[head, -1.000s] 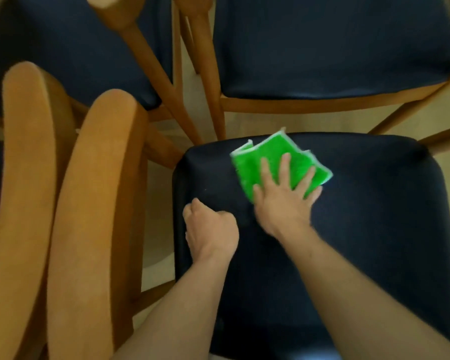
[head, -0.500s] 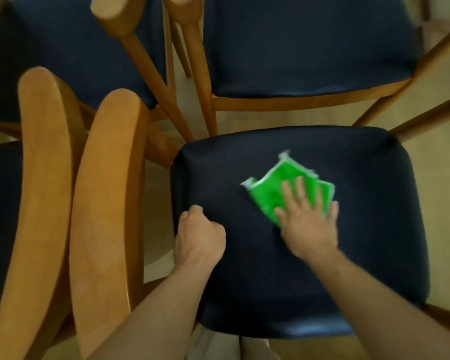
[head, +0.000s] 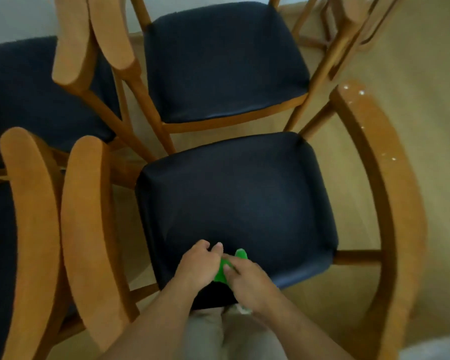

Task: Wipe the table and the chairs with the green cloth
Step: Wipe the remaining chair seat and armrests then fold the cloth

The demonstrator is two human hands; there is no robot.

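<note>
A wooden chair with a dark blue padded seat [head: 234, 198] stands right below me. At the seat's near edge my left hand [head: 196, 266] and my right hand [head: 247, 280] meet, and the green cloth [head: 222, 271] is bunched up between them. Only small bits of the cloth show between the fingers; the rest is hidden. Both hands have fingers closed on it. The chair's curved wooden backrest [head: 382, 183] arcs along the right side.
A second chair with a blue seat [head: 224, 61] stands just beyond. Two more chairs crowd the left, their curved wooden backrests [head: 86, 219] close to the near seat. Beige floor [head: 426, 61] lies to the right. My light trousers [head: 218, 336] show at the bottom.
My right hand has dragged the cloth from the middle of the seat back to its near edge. My left hand has come off the seat's left edge and joined it on the now bunched cloth.
</note>
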